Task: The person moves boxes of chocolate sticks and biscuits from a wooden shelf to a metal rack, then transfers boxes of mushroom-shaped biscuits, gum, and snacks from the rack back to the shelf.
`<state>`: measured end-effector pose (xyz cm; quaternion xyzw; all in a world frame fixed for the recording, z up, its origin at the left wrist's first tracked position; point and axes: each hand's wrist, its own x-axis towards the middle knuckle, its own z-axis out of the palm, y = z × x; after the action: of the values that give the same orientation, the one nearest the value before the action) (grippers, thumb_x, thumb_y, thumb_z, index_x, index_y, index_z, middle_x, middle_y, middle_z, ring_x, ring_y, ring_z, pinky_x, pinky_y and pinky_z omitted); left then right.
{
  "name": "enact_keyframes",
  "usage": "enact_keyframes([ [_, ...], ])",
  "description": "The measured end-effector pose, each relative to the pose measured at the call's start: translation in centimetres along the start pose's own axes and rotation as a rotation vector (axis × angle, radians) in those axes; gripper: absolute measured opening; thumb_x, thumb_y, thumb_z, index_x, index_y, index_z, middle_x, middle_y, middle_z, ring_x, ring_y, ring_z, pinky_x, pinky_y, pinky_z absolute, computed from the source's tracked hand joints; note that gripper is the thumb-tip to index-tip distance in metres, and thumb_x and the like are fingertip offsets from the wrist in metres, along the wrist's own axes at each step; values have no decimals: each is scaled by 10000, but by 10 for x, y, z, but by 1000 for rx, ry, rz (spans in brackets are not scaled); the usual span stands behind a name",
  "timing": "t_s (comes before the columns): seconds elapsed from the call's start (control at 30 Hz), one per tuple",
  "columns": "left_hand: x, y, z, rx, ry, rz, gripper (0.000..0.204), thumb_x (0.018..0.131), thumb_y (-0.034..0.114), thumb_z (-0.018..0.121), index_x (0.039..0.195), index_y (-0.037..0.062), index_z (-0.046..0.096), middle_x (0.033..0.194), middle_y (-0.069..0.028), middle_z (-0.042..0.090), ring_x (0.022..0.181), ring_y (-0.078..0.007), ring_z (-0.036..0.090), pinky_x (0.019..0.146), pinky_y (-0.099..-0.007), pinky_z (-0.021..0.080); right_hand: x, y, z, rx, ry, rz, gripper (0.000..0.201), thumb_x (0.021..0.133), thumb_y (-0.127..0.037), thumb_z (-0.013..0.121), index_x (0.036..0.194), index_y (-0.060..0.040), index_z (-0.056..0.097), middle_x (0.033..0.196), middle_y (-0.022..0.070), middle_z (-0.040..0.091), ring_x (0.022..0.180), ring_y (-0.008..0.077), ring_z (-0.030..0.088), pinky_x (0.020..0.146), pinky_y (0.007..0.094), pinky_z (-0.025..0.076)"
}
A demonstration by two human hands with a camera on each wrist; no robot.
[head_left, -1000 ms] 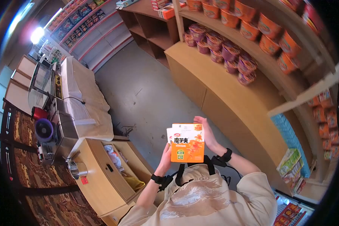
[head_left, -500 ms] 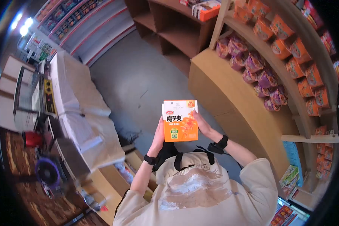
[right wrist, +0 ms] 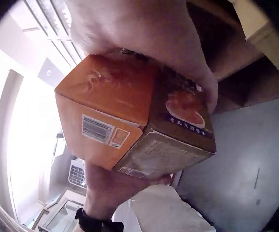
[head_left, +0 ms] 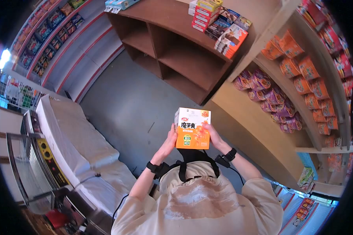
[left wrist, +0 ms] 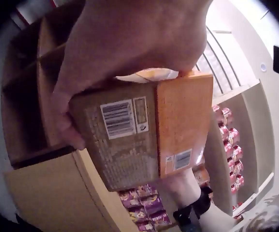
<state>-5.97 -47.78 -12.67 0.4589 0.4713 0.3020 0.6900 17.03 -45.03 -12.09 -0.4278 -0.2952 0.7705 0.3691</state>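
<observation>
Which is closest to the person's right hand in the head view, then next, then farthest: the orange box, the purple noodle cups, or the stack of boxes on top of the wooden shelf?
1. Orange box, held in the right hand.
2. Purple noodle cups, on the shelf to the right.
3. Stack of boxes, on the wooden shelf top, far ahead.

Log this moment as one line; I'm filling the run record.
hands: left and right both grip box | box: upright, held at chest | ahead: wooden shelf
</observation>
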Motion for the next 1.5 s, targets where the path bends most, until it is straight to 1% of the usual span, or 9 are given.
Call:
enact_keyframes([
  [0.07,32,-12,-36,128,16,18,867,911,632,276,1450,3,23,1502,-159,150,1391,-226,126,1118,-359,161,37,-6,2,62,4,40,635,883,-325,509,1375,-17,250,1339,144,402,1229,201,407,1032,341,331],
  [0.17,69,-1,-79,121,-66,43,834,903,404,469,1434,-41,6,1455,-233,229,1360,-299,229,1106,-373,202,97,-14,7,7,-2,62,592,882,-314,514,1344,-2,315,1278,132,472,1169,189,471,999,331,374],
  [0.33,107,61,-136,-42,76,-112,833,830,278,630,1411,-46,128,1308,-213,426,1218,-290,430,1022,-381,349,195,-38,30,-12,-105,135,510,884,-319,491,1263,17,427,1211,121,539,1093,179,534,944,313,420],
  [0.53,177,71,-203,341,179,-80,1195,635,415,794,1395,-103,30,1356,-310,270,1283,-367,320,1071,-400,293,295,-58,24,-59,-214,258,566,919,-394,432,1312,12,401,1304,126,486,1176,189,483,1005,332,365],
  [0.63,219,87,-227,383,139,-71,1251,596,404,796,1385,-124,-19,1398,-319,202,1318,-382,256,1099,-408,236,339,-75,28,-4,12,201,665,935,-521,387,1339,6,379,1359,111,438,1248,187,415,1046,343,315],
  [0.77,288,70,-266,560,100,164,1351,535,501,821,1357,-161,-23,1353,-341,226,1281,-438,272,1083,-427,265,403,-81,6,-63,238,199,760,910,-639,279,1332,-20,404,1328,83,481,1250,180,419,1075,365,270],
  [1.07,421,0,-299,631,133,205,1342,487,485,830,1359,-152,34,1361,-350,214,1291,-460,245,1098,-464,229,521,-88,-38,-146,461,88,439,932,-295,500,1246,11,496,1232,84,545,1128,173,507,984,315,359],
  [1.3,481,-61,-299,633,295,315,1255,458,413,847,1341,-130,139,1281,-319,299,1226,-459,315,1078,-474,257,572,-76,-71,-134,385,157,451,925,-265,527,1284,-1,459,1225,82,545,1138,171,504,971,319,376],
  [1.5,523,-97,-299,654,352,314,1253,445,340,863,1365,-87,127,1306,-303,290,1247,-454,302,1098,-470,241,600,-83,-94,-196,279,274,517,945,-278,478,1390,-61,327,1351,87,437,1226,212,442,995,437,373],
])
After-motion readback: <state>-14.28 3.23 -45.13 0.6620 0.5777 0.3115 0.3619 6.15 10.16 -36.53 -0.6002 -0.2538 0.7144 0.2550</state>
